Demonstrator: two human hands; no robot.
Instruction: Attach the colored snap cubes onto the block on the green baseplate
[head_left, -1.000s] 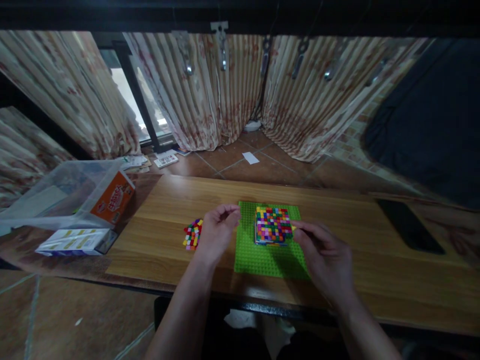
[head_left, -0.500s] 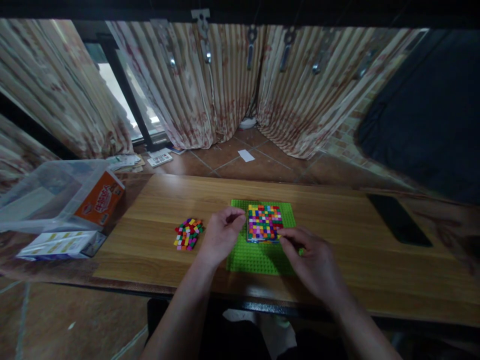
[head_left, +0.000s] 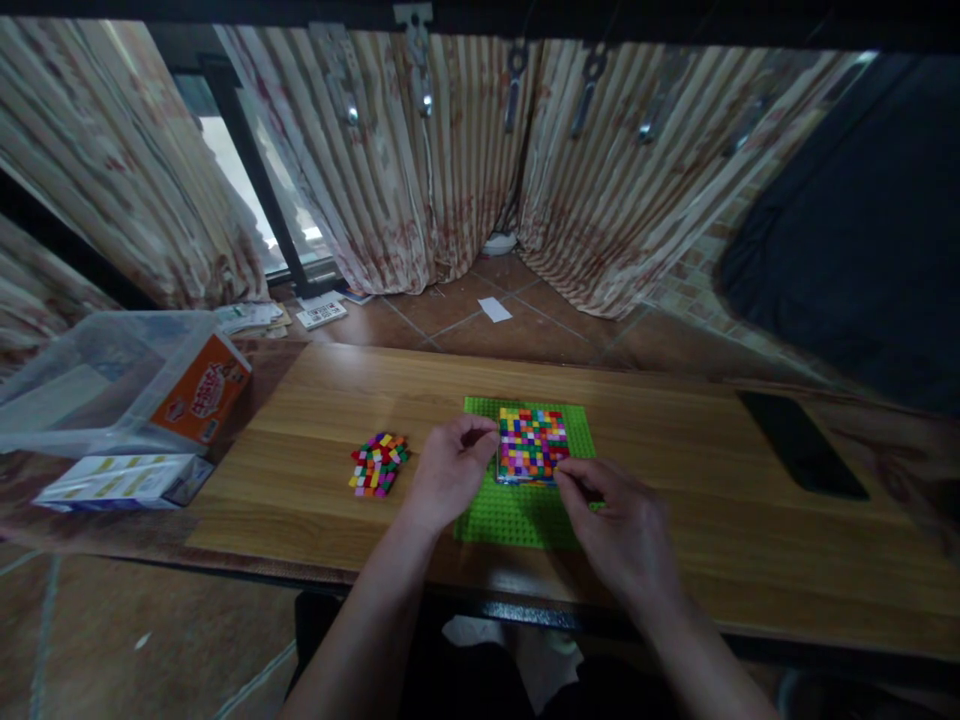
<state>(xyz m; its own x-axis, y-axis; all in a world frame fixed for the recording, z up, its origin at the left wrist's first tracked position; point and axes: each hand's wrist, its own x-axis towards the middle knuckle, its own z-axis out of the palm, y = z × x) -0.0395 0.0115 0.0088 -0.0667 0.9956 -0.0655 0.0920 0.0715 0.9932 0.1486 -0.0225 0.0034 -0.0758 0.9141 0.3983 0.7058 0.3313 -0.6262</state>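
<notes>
A green studded baseplate lies on the wooden table, and on it sits a square block of many small coloured toy bricks. My left hand is at the block's left edge, thumb and forefinger closed together; whether anything is between them is hidden. At the near right corner of the block, my right hand has its thumb and forefinger pinched against the bricks. What that pinch holds, if anything, is too small to make out. To the left of my left hand lies a loose pile of coloured bricks.
A dark flat slab lies at the table's right end. Beyond the left end stand a clear plastic bin, an orange box and a white-and-yellow carton. Striped curtains hang behind the tiled floor.
The view has shifted slightly. My right fingertips stay at the block's near right corner, where a yellow bit beneath them is now hidden. My left hand keeps its closed pose.
</notes>
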